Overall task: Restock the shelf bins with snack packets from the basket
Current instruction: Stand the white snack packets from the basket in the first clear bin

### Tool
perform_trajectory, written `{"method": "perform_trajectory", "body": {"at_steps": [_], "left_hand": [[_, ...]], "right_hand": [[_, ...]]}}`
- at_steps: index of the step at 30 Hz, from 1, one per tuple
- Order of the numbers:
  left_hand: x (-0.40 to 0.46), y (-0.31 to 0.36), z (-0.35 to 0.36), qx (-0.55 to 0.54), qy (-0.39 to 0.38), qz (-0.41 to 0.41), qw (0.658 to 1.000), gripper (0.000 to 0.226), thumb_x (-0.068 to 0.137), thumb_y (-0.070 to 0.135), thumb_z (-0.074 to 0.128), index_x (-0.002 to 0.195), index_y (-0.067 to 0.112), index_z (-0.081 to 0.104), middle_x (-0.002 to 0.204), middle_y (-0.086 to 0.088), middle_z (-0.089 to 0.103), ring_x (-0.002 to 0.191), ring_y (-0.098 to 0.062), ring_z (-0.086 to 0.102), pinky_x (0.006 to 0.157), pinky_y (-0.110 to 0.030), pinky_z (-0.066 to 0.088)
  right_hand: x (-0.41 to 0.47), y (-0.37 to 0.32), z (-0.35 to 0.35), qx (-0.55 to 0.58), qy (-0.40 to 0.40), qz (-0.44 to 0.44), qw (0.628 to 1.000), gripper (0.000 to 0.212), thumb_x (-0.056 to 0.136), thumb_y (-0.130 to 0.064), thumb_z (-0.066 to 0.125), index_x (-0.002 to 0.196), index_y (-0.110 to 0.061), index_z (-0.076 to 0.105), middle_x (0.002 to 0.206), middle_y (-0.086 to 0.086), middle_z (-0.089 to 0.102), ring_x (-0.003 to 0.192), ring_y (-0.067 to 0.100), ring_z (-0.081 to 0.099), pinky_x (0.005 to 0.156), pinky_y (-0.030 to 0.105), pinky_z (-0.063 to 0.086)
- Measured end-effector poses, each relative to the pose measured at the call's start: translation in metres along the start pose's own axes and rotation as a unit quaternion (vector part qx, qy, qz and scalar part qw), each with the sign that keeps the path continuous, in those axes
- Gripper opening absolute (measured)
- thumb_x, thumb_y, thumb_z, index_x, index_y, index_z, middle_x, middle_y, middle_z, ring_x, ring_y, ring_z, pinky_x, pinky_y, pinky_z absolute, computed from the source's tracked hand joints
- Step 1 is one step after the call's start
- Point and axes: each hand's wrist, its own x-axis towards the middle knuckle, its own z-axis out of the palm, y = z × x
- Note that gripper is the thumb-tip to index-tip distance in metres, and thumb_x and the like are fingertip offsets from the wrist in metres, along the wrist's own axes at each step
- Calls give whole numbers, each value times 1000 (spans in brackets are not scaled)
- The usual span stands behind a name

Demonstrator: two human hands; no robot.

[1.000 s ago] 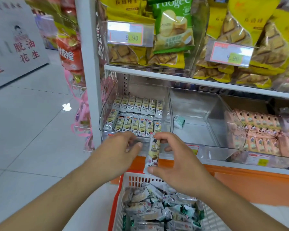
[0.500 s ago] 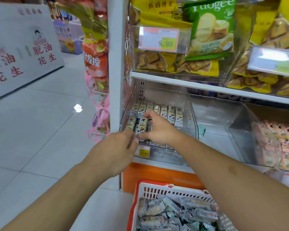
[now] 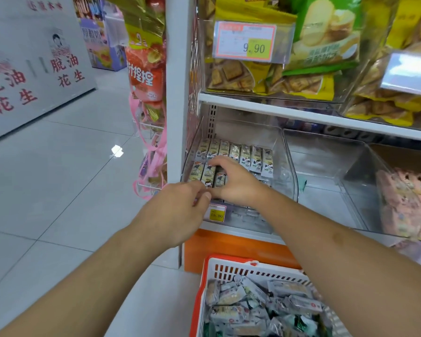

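A clear shelf bin (image 3: pixel 283 166) on the lower shelf holds two rows of upright snack packets (image 3: pixel 246 155). My right hand (image 3: pixel 236 181) is inside the bin over the front row, its thumb and curved fingers around a snack packet (image 3: pixel 219 179) standing among the others. My left hand (image 3: pixel 178 210) is at the bin's front left corner, with fingers curled over the front lip beside the yellow price tag (image 3: pixel 215 214). Below, the orange and white basket (image 3: pixel 229 267) is full of loose grey-white packets (image 3: pixel 260 307).
An empty clear bin (image 3: pixel 326 171) stands right of the stocked one, then a bin of pink packets (image 3: pixel 408 205). The upper shelf carries bins of yellow and green biscuit bags (image 3: pixel 321 45). Hanging snack bags (image 3: pixel 144 76) are left of the white shelf post (image 3: pixel 178 93). Tiled floor lies to the left.
My right hand carried a packet from above the basket up into the bin and now sits lower on the front row. My left hand stayed at the bin's front. The view shifted left.
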Motion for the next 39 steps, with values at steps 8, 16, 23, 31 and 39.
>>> {"method": "perform_trajectory", "body": {"at_steps": [8, 16, 23, 31, 39], "left_hand": [[-20, 17, 9, -15, -67, 63, 996, 20, 99, 37, 58, 115, 32, 68, 105, 14, 72, 97, -8, 65, 87, -31, 56], [-56, -5, 108, 141, -310, 60, 938, 27, 99, 27, 50, 118, 21, 69, 114, -6, 71, 105, -26, 65, 92, -40, 54], [-86, -28, 148, 206, -366, 36, 907, 44, 98, 19, 53, 141, 27, 60, 144, -3, 59, 128, -21, 57, 106, -37, 49], [-80, -24, 157, 196, -366, 12, 910, 39, 101, 27, 52, 139, 30, 59, 151, 0, 55, 130, -21, 57, 105, -39, 53], [-55, 6, 150, 80, -353, -7, 932, 31, 97, 41, 53, 103, 17, 71, 100, -3, 75, 94, -23, 69, 85, -41, 57]], "right_hand": [[-107, -9, -18, 93, 149, -66, 982, 31, 88, 0, 66, 111, -20, 67, 112, -7, 62, 94, -1, 58, 76, 12, 41], [-203, 83, 68, 59, -89, 110, 988, 30, 93, 8, 55, 107, -13, 71, 104, 4, 68, 88, 14, 61, 81, 36, 52], [-213, 151, 165, -121, -198, 87, 969, 54, 101, -35, 59, 150, -20, 43, 152, 5, 36, 143, 32, 30, 116, 48, 37], [-218, 145, 180, -118, -142, 117, 976, 44, 85, 2, 64, 121, -20, 52, 112, 6, 61, 106, 27, 55, 86, 45, 55], [-200, 127, 85, 16, -189, 97, 977, 43, 84, -2, 79, 106, -35, 64, 114, -4, 62, 105, 22, 64, 89, 50, 58]]}}
